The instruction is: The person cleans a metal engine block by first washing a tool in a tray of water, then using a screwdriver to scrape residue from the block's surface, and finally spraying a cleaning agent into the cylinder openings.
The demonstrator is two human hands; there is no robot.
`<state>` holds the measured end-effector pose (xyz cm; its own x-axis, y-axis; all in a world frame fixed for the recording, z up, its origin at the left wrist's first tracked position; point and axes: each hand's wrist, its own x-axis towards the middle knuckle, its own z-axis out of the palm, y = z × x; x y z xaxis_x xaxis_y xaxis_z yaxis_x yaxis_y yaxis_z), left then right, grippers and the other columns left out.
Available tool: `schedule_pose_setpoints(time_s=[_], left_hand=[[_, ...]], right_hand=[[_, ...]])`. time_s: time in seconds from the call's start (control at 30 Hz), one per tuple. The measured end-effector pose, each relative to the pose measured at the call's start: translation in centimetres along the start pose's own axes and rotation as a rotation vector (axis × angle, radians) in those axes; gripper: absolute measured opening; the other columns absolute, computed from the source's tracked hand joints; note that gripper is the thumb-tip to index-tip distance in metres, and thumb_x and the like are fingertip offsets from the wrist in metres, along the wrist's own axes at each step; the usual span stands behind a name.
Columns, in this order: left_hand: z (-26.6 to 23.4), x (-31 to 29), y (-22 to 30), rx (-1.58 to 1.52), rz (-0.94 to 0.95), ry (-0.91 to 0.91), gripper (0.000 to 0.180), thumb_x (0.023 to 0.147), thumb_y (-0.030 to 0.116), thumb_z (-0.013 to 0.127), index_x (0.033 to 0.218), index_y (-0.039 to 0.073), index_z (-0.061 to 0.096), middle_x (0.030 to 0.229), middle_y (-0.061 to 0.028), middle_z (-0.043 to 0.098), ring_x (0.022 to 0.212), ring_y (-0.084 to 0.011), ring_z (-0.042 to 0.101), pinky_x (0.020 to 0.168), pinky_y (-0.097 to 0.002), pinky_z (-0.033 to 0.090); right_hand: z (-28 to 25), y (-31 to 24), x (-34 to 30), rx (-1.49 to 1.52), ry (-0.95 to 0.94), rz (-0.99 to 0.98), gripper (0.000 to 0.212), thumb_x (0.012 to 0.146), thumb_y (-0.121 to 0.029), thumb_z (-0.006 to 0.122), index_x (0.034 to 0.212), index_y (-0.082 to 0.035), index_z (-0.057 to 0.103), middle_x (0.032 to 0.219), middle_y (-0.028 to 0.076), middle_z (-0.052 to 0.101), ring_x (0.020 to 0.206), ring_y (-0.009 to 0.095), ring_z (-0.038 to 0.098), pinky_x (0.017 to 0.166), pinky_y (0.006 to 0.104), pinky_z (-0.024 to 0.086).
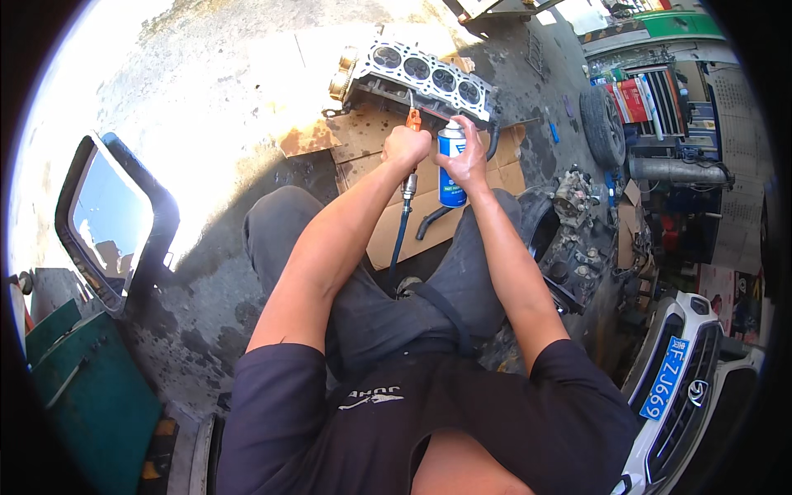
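My left hand (406, 148) is wrapped round an orange air blow gun (413, 117), with its thin nozzle pointing at the engine part beyond. A dark blue air hose (401, 235) runs from the gun's metal coupling down between my legs. In my right hand (468, 157) is an upright blue and white spray can (451, 191), one finger at its top. Just past both hands an engine cylinder head (429, 74) rests on flattened cardboard (371, 138), its silver face with several round dark chambers turned up. Brass-coloured gears (342, 74) sit at its left end.
A bent black rubber hose (431, 221) lies on the cardboard. To the left stands a black-framed mirror (115, 219) near green panels (91, 379). On the right are a tyre (602, 128), greasy metal engine parts (575, 198) and a white car front (676, 396).
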<state>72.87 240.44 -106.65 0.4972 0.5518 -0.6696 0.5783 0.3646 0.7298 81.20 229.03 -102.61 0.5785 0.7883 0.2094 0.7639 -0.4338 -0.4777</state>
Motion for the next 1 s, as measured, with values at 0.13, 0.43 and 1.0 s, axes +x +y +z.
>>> schedule_pose_setpoints(time_s=[0.13, 0.43, 1.0], left_hand=[[0.5, 0.7, -0.9, -0.002, -0.021, 0.015, 0.038, 0.077, 0.028, 0.058, 0.098, -0.001, 0.072, 0.097, -0.02, 0.073, 0.092, -0.0315, 0.072, 0.083, -0.0399, 0.053], [-0.2, 0.6, -0.3, -0.071, -0.052, -0.046, 0.036, 0.075, 0.027, 0.062, 0.096, 0.0, 0.073, 0.099, -0.0197, 0.072, 0.094, -0.0313, 0.071, 0.084, -0.0406, 0.053], [-1.9, 1.2, -1.3, -0.204, -0.045, 0.136, 0.037, 0.077, 0.027, 0.061, 0.095, -0.003, 0.072, 0.094, -0.0206, 0.072, 0.082, -0.0314, 0.072, 0.076, -0.0413, 0.054]], right_hand=[[0.9, -1.0, 0.8, 0.107, 0.036, 0.027, 0.073, 0.059, -0.012, 0.078, 0.127, -0.014, 0.051, 0.12, 0.014, 0.061, 0.112, 0.033, 0.06, 0.094, 0.0408, 0.048], [1.1, -1.3, 2.6, 0.139, 0.124, -0.07, 0.073, 0.059, -0.012, 0.081, 0.125, -0.012, 0.052, 0.117, 0.015, 0.061, 0.108, 0.035, 0.061, 0.094, 0.0404, 0.048], [1.9, -2.7, 4.9, 0.203, -0.061, -0.198, 0.076, 0.059, -0.014, 0.079, 0.129, -0.014, 0.049, 0.115, 0.011, 0.061, 0.107, 0.028, 0.061, 0.094, 0.037, 0.048]])
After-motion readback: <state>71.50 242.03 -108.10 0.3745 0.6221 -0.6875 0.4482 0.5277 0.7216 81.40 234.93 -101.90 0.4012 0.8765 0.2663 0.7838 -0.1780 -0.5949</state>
